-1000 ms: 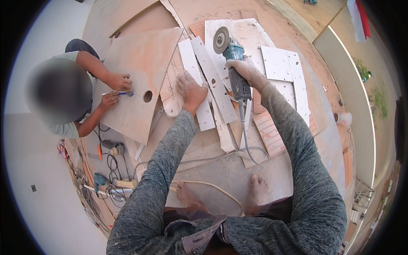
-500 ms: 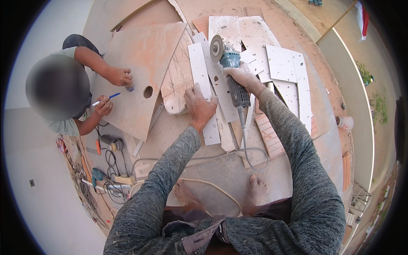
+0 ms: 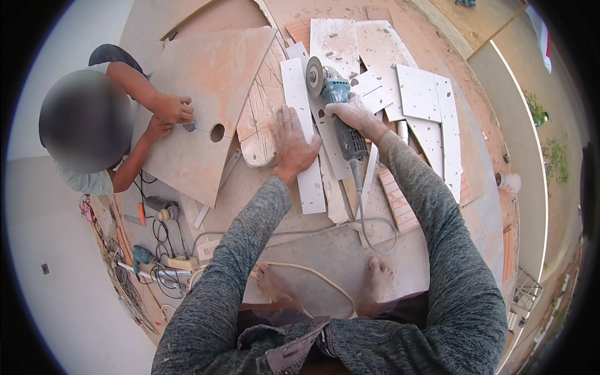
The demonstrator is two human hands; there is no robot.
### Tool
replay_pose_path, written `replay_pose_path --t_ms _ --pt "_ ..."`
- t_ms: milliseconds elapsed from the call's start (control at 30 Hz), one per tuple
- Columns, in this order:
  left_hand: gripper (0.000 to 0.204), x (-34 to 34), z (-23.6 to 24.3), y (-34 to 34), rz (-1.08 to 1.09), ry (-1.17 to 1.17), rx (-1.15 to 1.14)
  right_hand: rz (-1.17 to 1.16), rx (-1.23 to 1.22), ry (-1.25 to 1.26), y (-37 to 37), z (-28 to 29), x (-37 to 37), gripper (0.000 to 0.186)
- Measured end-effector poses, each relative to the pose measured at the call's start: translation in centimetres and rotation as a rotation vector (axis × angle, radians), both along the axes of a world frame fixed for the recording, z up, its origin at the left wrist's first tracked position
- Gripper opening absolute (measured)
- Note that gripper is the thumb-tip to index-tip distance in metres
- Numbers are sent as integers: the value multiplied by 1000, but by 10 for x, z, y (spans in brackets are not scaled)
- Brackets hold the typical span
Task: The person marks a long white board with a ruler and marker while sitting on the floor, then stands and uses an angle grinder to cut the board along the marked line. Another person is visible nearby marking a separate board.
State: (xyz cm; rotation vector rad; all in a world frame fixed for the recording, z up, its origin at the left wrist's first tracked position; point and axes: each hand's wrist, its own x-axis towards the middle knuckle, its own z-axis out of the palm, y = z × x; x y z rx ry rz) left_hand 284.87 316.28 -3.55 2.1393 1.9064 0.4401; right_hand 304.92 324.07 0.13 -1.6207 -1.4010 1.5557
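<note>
My right hand, dusty and wrapped around the body, holds a blue-and-dark angle grinder. Its round disc points away from me, over the white speckled tile pieces. My left hand lies with fingers stretched out along a narrow white speckled tile strip, by its left edge. Left of that hand is a dust-covered pale block with score lines. From the grinder's rear a grey cord loops down toward my bare feet.
At the left a co-worker bends over a large brownish slab with a round hole. More white tile pieces overlap at the right. Power tools and tangled cables lie at the lower left. A pinkish ribbed tile lies near my right forearm.
My left hand's fingers have straightened and flattened on the strip. The grinder has shifted slightly left. The co-worker's pen hand has moved up beside their other hand.
</note>
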Motion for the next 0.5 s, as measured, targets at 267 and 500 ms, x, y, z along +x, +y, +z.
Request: replay_pose_path --t_ms 267,500 --pt "99 1 -3 0 -21 -61 44 -33 -17 -50 -12 26 -7 54" --pt "99 0 -5 2 -37 -35 45 -35 -15 -124 -8 20 -10 60"
